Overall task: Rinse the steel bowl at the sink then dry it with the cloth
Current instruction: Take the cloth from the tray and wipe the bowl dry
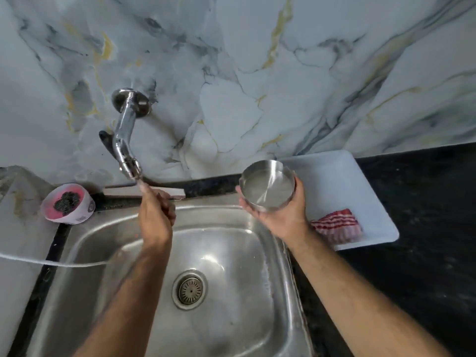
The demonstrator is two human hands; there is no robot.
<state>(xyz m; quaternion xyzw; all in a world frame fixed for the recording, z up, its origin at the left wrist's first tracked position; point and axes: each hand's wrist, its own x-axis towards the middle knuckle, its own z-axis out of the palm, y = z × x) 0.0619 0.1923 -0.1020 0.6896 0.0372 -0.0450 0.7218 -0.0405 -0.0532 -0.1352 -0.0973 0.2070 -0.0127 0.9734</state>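
**Bowl held off to the right of the tap, left hand at the spout**

A person stands at a steel sink (85, 243), both bare arms reaching forward over the basin. The right hand (277, 215) cups a small round steel bowl (268, 185) from below, fingers wrapped around its underside and thumb up its near side. The bowl is tipped so that its open mouth faces back toward the person and slightly left; being round, it has no long axis to line up. It is held above the sink's right rim, at about 2 o'clock from the drain (190, 290).

The tap (125, 140) juts from the marble wall at about 11 o'clock from the drain, its spout angling down over the back of the basin. The left hand (157, 215) reaches up to it with the fingers loosely curled and one fingertip touching, or nearly touching, the spout's tip; it grasps nothing. Whether water is running cannot be told.

So the bowl sits at 3 o'clock from the spout, well apart from it, and the right hand alone carries it. The rinse looks not yet begun: that hand would need to swing the bowl leftward under the spout.

The cloth (336, 225), red and white striped, lies folded on a white tray (360, 181) on the dark worktop (425, 215), just beside the right wrist.
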